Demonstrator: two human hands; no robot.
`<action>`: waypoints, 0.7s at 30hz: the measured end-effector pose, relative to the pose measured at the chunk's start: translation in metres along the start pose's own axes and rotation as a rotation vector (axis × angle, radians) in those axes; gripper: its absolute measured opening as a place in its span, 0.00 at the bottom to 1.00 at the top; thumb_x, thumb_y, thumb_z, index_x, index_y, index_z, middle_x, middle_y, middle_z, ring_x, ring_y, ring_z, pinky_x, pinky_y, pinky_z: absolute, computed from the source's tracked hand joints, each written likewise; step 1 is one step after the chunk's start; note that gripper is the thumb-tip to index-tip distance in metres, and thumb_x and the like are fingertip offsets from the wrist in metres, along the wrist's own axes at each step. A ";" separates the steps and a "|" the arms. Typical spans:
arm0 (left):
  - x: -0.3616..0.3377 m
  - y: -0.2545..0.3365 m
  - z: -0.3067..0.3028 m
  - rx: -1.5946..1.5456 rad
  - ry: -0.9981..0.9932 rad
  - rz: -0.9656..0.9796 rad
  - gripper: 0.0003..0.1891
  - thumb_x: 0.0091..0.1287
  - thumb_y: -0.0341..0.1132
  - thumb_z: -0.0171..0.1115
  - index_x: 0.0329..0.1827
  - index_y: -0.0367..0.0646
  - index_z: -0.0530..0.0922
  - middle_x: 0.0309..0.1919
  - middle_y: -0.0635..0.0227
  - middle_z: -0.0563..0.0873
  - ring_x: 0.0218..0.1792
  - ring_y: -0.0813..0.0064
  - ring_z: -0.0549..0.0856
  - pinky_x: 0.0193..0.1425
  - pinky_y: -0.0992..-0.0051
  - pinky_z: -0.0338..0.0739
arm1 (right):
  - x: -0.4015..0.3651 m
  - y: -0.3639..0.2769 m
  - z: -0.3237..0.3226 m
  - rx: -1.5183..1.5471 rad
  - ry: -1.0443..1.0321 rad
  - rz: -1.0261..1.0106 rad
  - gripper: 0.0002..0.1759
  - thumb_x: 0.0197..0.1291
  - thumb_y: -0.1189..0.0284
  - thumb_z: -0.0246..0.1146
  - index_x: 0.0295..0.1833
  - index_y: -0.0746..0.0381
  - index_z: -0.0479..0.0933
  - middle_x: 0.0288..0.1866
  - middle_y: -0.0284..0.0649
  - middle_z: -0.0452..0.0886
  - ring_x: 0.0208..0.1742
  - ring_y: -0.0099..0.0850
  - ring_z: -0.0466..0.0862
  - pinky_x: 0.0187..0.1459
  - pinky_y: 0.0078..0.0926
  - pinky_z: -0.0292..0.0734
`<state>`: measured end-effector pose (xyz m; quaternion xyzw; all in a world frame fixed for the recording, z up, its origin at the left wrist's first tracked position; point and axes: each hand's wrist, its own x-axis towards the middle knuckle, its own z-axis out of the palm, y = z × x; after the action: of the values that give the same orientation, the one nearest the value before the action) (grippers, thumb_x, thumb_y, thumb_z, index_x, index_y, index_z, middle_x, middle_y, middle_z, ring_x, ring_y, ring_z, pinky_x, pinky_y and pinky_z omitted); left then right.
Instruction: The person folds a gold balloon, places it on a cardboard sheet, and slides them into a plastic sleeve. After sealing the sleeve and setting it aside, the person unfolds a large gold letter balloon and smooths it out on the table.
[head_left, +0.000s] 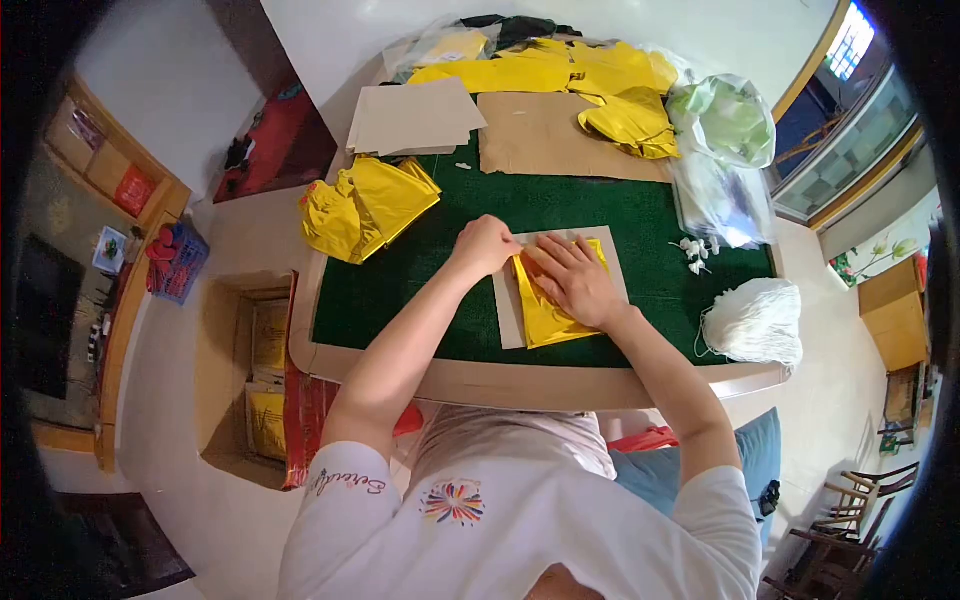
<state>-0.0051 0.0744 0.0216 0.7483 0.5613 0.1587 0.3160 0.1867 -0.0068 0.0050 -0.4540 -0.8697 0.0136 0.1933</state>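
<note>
A folded piece of shiny yellow foil film point(560, 325) lies on a grey-beige cardboard square point(510, 310) near the front of the table. My right hand point(580, 284) is spread flat on the foil, pressing its upper part with the fingers pointing up and left. At the foil's upper left corner, my left hand point(484, 246) is closed, thumb and fingertips pinching the edge. To the left sits a crumpled bundle of the same yellow foil point(370, 210). Behind it is a stack of cardboard squares point(415, 115).
More yellow foil point(540, 75) and a brown cardboard sheet point(530, 135) cover the back of the green-topped table point(440, 320). On the right are clear plastic bags point(725, 190), small white pieces point(697, 252) and white string point(755, 322). An open carton point(225, 400) stands lower left.
</note>
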 end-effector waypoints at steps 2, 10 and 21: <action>0.001 0.010 -0.002 0.042 -0.083 -0.047 0.13 0.55 0.40 0.69 0.35 0.38 0.85 0.33 0.56 0.87 0.36 0.61 0.87 0.44 0.67 0.80 | -0.001 0.001 0.002 0.029 0.014 0.021 0.27 0.67 0.60 0.54 0.69 0.57 0.65 0.69 0.45 0.67 0.70 0.43 0.66 0.71 0.51 0.53; 0.019 0.008 -0.001 -0.063 -0.261 -0.157 0.13 0.52 0.39 0.71 0.31 0.36 0.85 0.24 0.59 0.86 0.24 0.69 0.85 0.32 0.73 0.80 | -0.003 0.004 0.004 0.032 0.051 0.020 0.27 0.67 0.61 0.54 0.69 0.60 0.64 0.69 0.46 0.67 0.71 0.43 0.66 0.71 0.50 0.53; 0.002 0.010 -0.005 -0.515 -0.263 -0.323 0.14 0.63 0.31 0.63 0.49 0.33 0.78 0.31 0.64 0.85 0.21 0.80 0.82 0.20 0.83 0.73 | -0.005 0.005 0.005 0.062 0.042 0.010 0.28 0.66 0.60 0.54 0.70 0.56 0.63 0.70 0.46 0.66 0.72 0.42 0.63 0.71 0.50 0.53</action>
<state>0.0001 0.0762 0.0313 0.5591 0.5685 0.1450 0.5858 0.1910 -0.0072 -0.0021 -0.4521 -0.8624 0.0321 0.2255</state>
